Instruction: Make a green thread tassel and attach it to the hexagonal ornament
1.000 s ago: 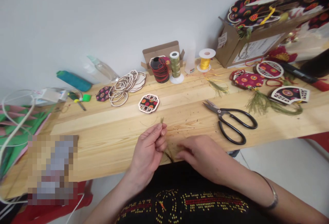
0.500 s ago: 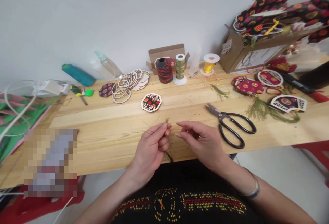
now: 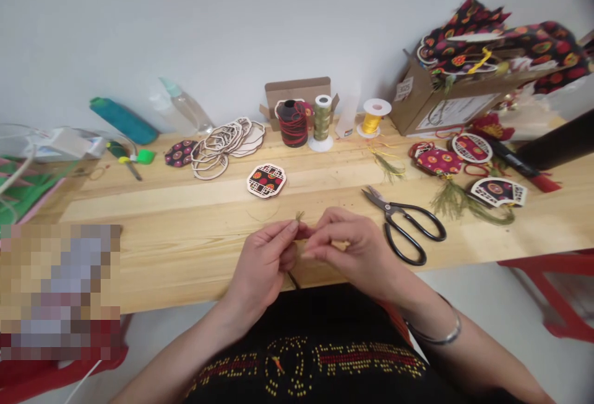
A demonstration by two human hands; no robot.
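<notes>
My left hand (image 3: 266, 258) is closed in a pinch on a small bundle of olive-green thread (image 3: 299, 216); its frayed end sticks up past my thumb. Close beside it, my right hand (image 3: 350, 246) has thumb and fingers drawn together by the left fingertips. Whatever is in that right pinch is too fine to make out. A dark strand hangs below the left hand. Just beyond the hands lies an octagonal wood-framed ornament (image 3: 266, 181) with patterned fabric. To the right are black-handled scissors (image 3: 408, 221), blades slightly apart.
Along the wall stand a red-and-black cord spool (image 3: 293, 124), a green thread spool (image 3: 322, 120) and a yellow spool (image 3: 371, 120). Wooden frames (image 3: 223, 147) are piled at left. Finished tasselled ornaments (image 3: 496, 192) and a fabric-filled cardboard box (image 3: 417, 98) occupy the right.
My right hand has moved left to the left fingertips, closing the gap between them. The left hand still pinches the thread bundle. The whole view has shifted slightly.
</notes>
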